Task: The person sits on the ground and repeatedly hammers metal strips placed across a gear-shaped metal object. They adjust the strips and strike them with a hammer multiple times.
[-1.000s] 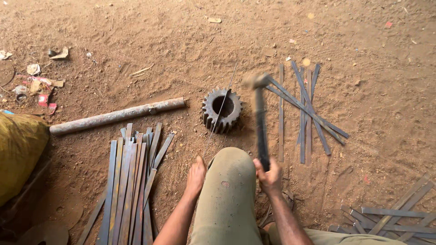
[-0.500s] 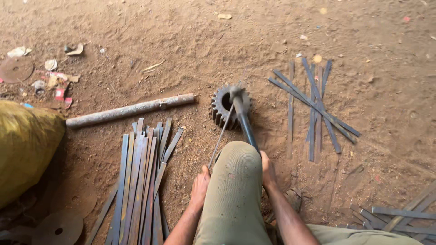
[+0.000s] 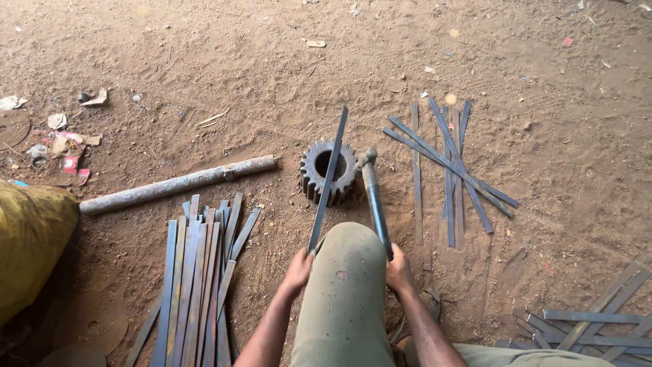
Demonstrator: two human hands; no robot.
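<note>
Left hand (image 3: 297, 272) grips flat grey metal strip (image 3: 328, 180), long axis running away across toothed steel gear (image 3: 329, 171); right hand (image 3: 399, 270) clasps hammer (image 3: 373, 197) beside it.

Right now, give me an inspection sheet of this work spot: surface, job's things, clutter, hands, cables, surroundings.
Surface: bare dirt ground.
Job's things: flat metal strip laid across toothed gear; hammer head beside the gear.
Clutter: strip bundle at left, crossed strips at right, more strips lower right, metal pipe, scraps.
Hands: left hand grips the strip; right hand grips the hammer handle.
Cables: nothing seen.
Surroundings: yellow sack at left; person's knee between the hands.
</note>
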